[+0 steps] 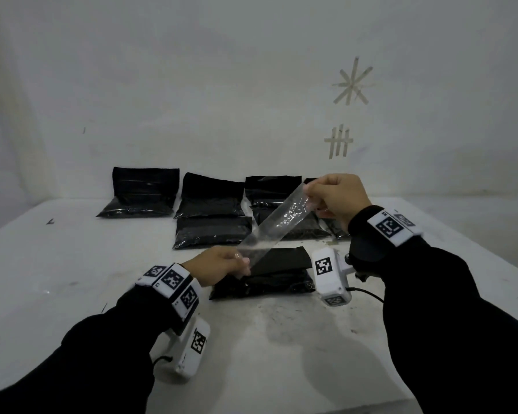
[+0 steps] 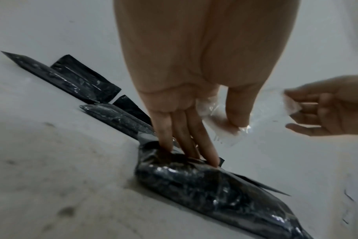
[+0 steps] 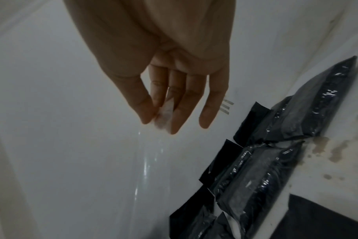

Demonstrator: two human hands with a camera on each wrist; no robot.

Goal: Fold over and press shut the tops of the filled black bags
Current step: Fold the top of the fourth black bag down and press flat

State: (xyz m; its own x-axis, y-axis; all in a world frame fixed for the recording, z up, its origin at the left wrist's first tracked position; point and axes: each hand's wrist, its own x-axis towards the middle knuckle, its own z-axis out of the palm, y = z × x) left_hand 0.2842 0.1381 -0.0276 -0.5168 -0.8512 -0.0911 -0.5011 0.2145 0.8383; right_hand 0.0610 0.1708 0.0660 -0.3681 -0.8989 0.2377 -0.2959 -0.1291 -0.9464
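Two hands of yours are stretched apart on one clear plastic strip (image 1: 274, 223), which runs on a diagonal through the middle of the head view. Your left hand (image 1: 219, 262) pinches its lower end just left of centre, thumb against forefinger. In the left wrist view the other three fingers (image 2: 184, 137) reach down straight and touch the near end of the nearest black bag (image 2: 221, 190). Your right hand (image 1: 335, 198) is raised higher, right of centre, and pinches the strip's upper end between thumb and forefinger; in the right wrist view its remaining fingers (image 3: 213, 103) hang loose and hold nothing.

That nearest black bag (image 1: 263, 282) lies flat on the white table (image 1: 72, 264) at mid-frame, directly under the strip and between your two wrists, with its left end beneath your left hand. Its flat top flap (image 1: 284, 258) is turned over onto the filled body; whether it is stuck down you cannot tell from here.

Several more filled black bags (image 1: 213, 210) sit in a row farther up the frame, against the white wall (image 1: 192, 85), their tops leaning upright on it. One bag (image 1: 141, 192) stands alone at the left of that row. Tape marks (image 1: 352, 82) show on the wall in the upper right of the head view.
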